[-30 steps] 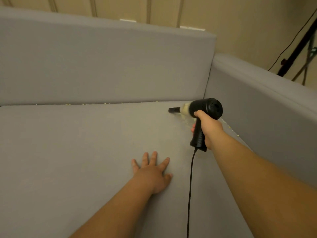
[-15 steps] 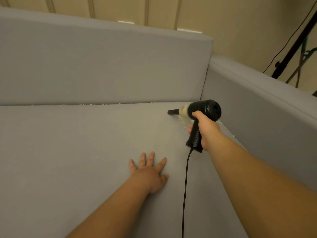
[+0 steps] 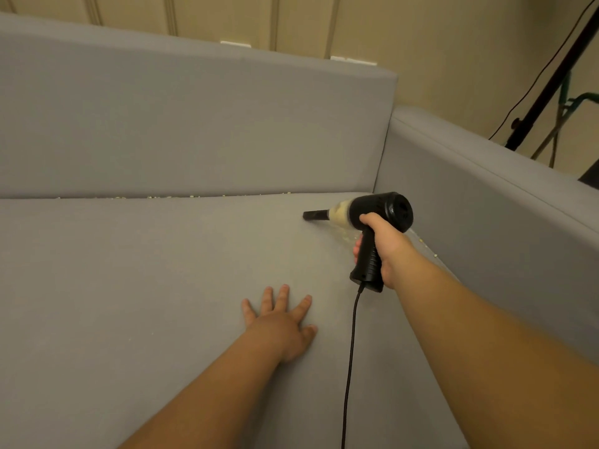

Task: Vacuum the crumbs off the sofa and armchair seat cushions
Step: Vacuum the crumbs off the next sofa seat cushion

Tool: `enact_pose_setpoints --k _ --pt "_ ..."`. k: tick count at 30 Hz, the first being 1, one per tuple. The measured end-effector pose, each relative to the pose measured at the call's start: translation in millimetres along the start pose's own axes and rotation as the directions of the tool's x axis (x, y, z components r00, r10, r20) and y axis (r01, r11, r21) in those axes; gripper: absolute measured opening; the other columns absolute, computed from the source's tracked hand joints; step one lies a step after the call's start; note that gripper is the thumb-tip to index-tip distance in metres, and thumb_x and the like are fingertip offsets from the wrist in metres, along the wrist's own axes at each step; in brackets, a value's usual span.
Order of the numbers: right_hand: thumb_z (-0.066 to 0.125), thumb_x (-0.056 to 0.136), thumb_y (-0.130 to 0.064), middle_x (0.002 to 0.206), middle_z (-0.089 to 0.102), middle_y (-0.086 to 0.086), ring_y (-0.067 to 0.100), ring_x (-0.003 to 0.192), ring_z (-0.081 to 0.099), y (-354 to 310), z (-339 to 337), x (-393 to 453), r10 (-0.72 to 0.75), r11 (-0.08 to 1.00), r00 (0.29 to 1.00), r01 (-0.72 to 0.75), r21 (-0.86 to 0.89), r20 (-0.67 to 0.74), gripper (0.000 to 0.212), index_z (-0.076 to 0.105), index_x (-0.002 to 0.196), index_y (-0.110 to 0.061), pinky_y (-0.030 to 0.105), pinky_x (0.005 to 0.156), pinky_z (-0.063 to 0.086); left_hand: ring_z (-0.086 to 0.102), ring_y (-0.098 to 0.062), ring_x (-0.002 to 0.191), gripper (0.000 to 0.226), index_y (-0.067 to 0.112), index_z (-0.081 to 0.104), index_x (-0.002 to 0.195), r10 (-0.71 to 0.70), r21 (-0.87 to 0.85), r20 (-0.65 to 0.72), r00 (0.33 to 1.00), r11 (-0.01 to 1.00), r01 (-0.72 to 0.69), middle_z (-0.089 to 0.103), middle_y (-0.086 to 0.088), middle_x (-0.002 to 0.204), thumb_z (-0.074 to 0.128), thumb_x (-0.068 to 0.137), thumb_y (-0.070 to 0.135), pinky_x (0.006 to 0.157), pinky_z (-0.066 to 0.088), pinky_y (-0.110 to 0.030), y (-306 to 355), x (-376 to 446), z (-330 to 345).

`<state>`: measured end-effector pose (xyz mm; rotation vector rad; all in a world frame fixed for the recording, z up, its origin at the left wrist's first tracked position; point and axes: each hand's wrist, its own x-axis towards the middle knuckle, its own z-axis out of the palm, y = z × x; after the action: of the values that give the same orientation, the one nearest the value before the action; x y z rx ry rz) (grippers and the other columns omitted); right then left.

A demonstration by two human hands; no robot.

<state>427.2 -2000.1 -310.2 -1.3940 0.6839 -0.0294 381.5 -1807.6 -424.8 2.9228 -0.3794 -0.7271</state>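
The right hand [image 3: 384, 246] is wrapped around the pistol grip of a black handheld vacuum [image 3: 377, 222], its fingers [image 3: 356, 249] curled round the front of the handle and the thumb lying up against the rounded motor housing. The vacuum's narrow black nozzle [image 3: 316, 215] points away from the armrest [image 3: 486, 176] and sits low over the grey seat cushion [image 3: 162, 286]; whether the tip touches the fabric cannot be told. Between the nozzle and the housing is a clear chamber [image 3: 338, 212] that looks filled with pale, blurred debris. A black cord [image 3: 351, 351] drops from the base of the handle and runs across the cushion toward the near edge of the view. The left hand [image 3: 282, 322] lies palm down on the seat cushion, nearer the viewer than the vacuum and farther from the armrest, with its fingers straight and spread, holding nothing. Pale crumbs [image 3: 168, 197] line the seam where the seat cushion meets the back cushion [image 3: 194, 124], stretching away from the vacuum's nozzle; more crumbs lie along the seam at the foot of the armrest, just past the vacuum. Beyond the armrest, a dark stand [image 3: 551, 82] with thin cables leans against a beige panelled wall [image 3: 421, 27].
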Motion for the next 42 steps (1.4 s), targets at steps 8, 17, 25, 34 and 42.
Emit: enact_pose_setpoints --k 8,17,25,34,42 --pt "0.081 0.086 -0.03 0.081 0.068 0.007 0.024 0.072 0.07 9 -3 1 -0.073 0.997 0.97 0.077 0.009 -0.232 0.026 0.061 0.096 -0.017 0.047 0.087 0.063 -0.024 -0.031 0.156 0.068 0.053 -0.01 0.159 0.005 -0.003 -0.008 1.0 1.0 -0.005 -0.025 0.002 0.17 0.021 0.101 0.07 0.117 -0.01 -0.073 0 1 1" --pt "0.081 0.086 -0.031 0.079 0.07 0.008 0.025 0.074 0.071 -7 -4 -12 -0.102 0.994 0.981 0.094 -0.056 -0.166 0.03 0.062 0.103 -0.014 0.049 0.086 0.064 -0.023 -0.031 0.156 0.067 0.053 -0.01 0.159 0.004 0.005 0.0 1.0 1.0 -0.004 -0.025 0.002 0.17 0.02 0.101 0.07 0.118 -0.009 -0.072 -2 0 0" --pt "0.08 0.088 -0.03 0.092 0.069 0.011 0.025 0.076 0.071 6 -20 -19 -0.017 0.999 0.986 0.021 0.027 -0.165 0.028 0.059 0.101 -0.016 0.043 0.08 0.064 -0.023 -0.031 0.156 0.068 0.052 -0.01 0.159 0.006 0.008 -0.001 1.0 1.0 -0.005 -0.025 0.002 0.17 0.019 0.102 0.07 0.118 -0.009 -0.072 -1 -4 -1" --pt "0.081 0.086 -0.032 0.088 0.071 0.011 0.025 0.073 0.071 9 -21 -17 -0.043 0.998 0.978 0.051 0.036 -0.205 0.032 0.062 0.105 -0.015 0.044 0.078 0.064 -0.022 -0.03 0.157 0.067 0.053 -0.01 0.159 0.001 0.008 -0.004 1.0 1.0 -0.001 -0.024 0.003 0.17 0.019 0.102 0.07 0.118 -0.008 -0.071 -1 -3 0" --pt "0.082 0.086 -0.031 0.093 0.071 0.011 0.024 0.074 0.071 10 -34 -29 -0.033 0.998 0.983 0.042 0.045 -0.181 0.033 0.062 0.107 -0.014 0.041 0.073 0.063 -0.019 -0.03 0.158 0.067 0.052 -0.005 0.161 0.026 -0.025 0.016 1.0 0.999 -0.026 -0.021 0.002 0.171 0.018 0.102 0.071 0.121 -0.009 -0.068 -4 -5 -5"
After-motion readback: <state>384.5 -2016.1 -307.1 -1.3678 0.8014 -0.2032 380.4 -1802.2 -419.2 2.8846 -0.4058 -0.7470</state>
